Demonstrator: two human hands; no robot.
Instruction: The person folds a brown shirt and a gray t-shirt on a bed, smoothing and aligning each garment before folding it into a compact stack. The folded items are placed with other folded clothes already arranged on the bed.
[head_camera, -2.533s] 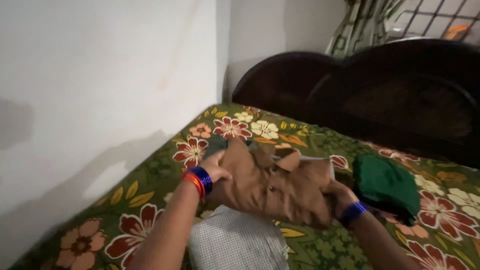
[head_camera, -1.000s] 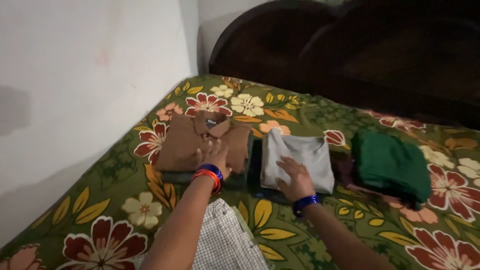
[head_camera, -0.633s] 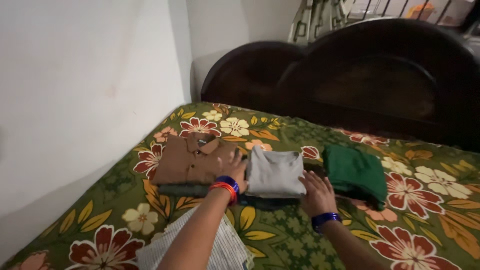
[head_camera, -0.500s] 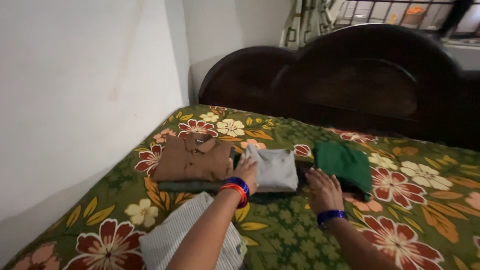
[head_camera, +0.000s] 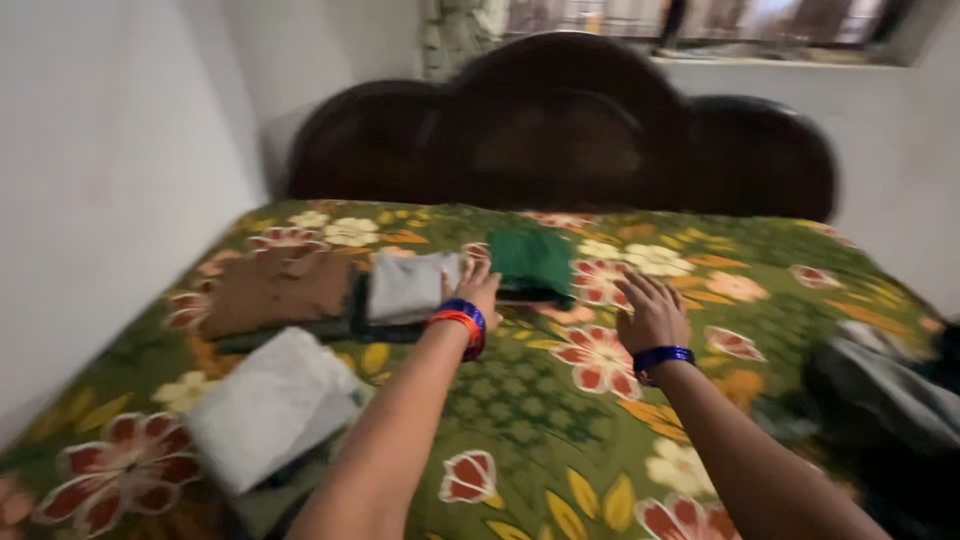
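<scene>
Step in hand: sorting folded clothes in a row on the bed, as I judge it. Both hands lie among the piles and neither has hold of anything.
Left hand (head_camera: 478, 290): open, fingers stretched out and pointing away, in the gap between the grey folded garment (head_camera: 405, 288) and the green folded garment (head_camera: 530, 262). It seems to touch the grey one's right edge, but blur keeps me from being sure.
Right hand (head_camera: 650, 312): open, fingers spread, palm down over bare bedsheet (head_camera: 520, 400), to the right of the green garment and apart from it.
Row of clothes: brown shirt (head_camera: 280, 292) at far left, the grey garment just right of it, the green one right again and slightly farther off. All lie flat, near the headboard (head_camera: 560, 130).
Relative to the grip: grey lies left of the left fingertips, green just right and beyond; nothing is under the right palm.
What a next move calls for: to lift either pile, the fingers must first slide under a folded edge and close — a flat palm only presses.
Nearer things: a white checked garment (head_camera: 270, 405) near left; a grey cloth (head_camera: 880, 390) at the right edge.
</scene>
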